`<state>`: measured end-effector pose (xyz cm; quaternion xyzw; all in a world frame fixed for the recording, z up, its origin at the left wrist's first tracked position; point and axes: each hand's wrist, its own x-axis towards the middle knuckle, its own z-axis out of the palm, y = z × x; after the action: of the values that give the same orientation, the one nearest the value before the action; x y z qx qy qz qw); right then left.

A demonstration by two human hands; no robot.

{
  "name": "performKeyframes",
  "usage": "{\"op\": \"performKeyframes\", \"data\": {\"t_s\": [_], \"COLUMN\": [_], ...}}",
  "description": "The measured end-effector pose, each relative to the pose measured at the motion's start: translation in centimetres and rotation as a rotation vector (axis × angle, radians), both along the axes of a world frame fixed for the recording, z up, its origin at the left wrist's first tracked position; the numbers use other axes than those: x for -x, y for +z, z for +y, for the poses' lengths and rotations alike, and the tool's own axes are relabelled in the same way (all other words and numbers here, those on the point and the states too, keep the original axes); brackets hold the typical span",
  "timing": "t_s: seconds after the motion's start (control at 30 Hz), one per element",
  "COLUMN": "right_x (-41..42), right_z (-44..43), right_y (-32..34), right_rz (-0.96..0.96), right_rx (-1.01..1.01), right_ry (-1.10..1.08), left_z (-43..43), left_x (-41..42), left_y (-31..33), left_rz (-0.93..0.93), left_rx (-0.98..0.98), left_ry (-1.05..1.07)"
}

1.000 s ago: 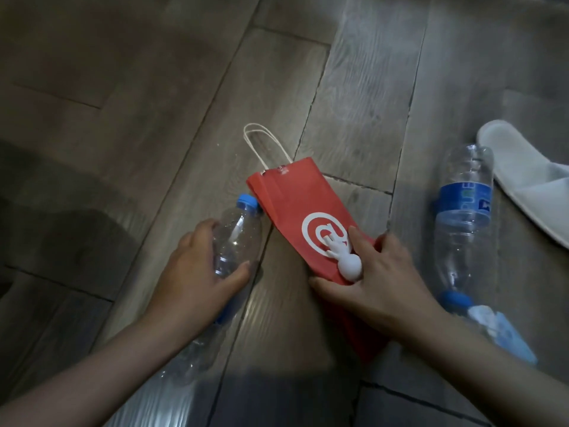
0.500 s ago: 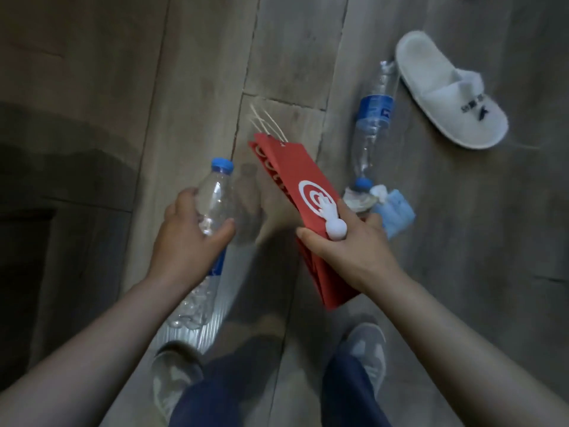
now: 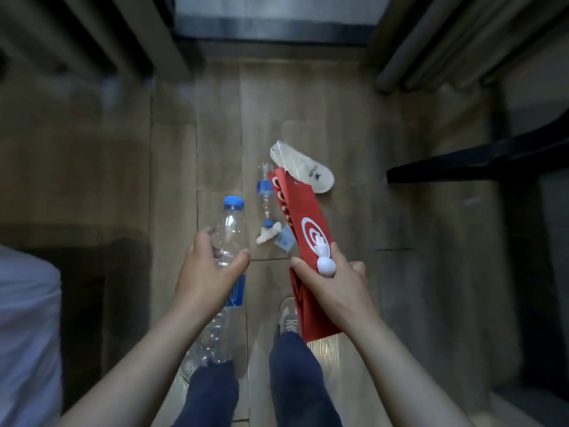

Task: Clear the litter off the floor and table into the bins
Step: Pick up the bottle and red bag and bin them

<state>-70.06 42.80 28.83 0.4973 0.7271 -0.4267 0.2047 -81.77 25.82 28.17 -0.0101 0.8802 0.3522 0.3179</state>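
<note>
Above floor [image 3: 354, 118], right hand [image 3: 334, 288] around bag [image 3: 308, 217]

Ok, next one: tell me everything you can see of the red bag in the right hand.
The red bag looks like a paper carrier folded flat. It has a white round logo on its face, white lettering along a side fold and thin pale cord handles at the far end. It is held off the floor, tilted, with the handle end pointing away from the person and the bottom end near their legs. The right hand grips its middle and holds a small white toy against its face.
</note>
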Motion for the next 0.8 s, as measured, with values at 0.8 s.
{"op": "performKeyframes", "data": {"t_s": [0.8], "right_x": [-20.2], "right_z": [-15.0], "right_y": [41.4], "right_rz": [0.475], "right_rx": [-0.36], "right_ry": [-1.061], "left_z": [3.4], "left_x": [-9.9], "left_y": [40.6], "left_rz": [-0.01], "left_rx": [-0.642], "left_ry": [-0.83]}}
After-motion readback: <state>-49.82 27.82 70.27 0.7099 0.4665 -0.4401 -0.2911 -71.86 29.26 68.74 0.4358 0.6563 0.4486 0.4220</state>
